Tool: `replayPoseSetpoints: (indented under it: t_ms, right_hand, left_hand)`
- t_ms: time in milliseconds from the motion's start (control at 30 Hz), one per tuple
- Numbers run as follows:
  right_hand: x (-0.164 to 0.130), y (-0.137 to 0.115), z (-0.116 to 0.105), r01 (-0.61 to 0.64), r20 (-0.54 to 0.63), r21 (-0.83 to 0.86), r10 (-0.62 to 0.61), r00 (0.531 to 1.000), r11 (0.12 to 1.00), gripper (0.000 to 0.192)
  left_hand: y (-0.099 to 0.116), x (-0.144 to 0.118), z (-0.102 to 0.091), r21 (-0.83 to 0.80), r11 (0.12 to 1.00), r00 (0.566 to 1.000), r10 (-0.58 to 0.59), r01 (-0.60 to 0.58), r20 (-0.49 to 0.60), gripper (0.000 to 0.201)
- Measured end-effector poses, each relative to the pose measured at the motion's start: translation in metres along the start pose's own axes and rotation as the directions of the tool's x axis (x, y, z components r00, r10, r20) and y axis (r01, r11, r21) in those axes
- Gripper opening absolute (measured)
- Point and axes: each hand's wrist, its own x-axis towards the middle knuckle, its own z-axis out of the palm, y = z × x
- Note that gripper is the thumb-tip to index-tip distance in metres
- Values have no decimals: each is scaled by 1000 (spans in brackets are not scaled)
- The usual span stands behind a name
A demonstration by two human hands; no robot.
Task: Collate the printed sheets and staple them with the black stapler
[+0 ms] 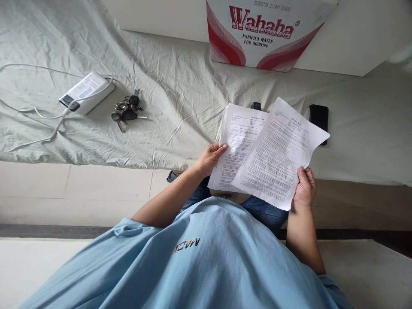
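Observation:
My left hand (211,159) grips the left edge of a printed paper stack (236,146), thumb on top and fingers underneath. In my right hand (304,186) is a single printed sheet (278,156), pinched at its lower right edge. This sheet is tilted and overlaps the right part of the stack, hiding some of its text. Both papers are held above my lap and the front edge of the cloth-covered surface. The sheet's upper right corner covers part of a black phone (318,116). The print is too small to read.
A pale green cloth (180,98) covers the surface ahead. To the left lie a bunch of keys (128,109) and a white box (88,92) with a white cable (38,113). A Wahaha water carton (264,34) stands at the back. A small black object (256,105) shows behind the papers.

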Motion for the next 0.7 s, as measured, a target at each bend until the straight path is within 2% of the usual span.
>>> replayPoseSetpoints:
  t_ms: [133, 333, 600, 700]
  right_hand:
    - [-5, -2, 9, -89, 113, 33, 84, 990, 996, 57]
    - [-6, -5, 21, -129, 257, -58, 140, 956, 990, 62]
    - [-4, 1, 19, -112, 263, -119, 140, 955, 987, 62]
    - [-4, 1, 20, -105, 259, -124, 135, 956, 987, 60]
  left_hand:
    - [1, -1, 0, -20, 999, 999, -38, 38, -2, 63]
    - [3, -2, 0, 1, 1000, 999, -20, 20, 32, 72]
    - [8, -3, 3, 5, 999, 998, -46, 46, 41, 75]
    - [8, -1, 2, 15, 998, 998, -61, 60, 30, 69]
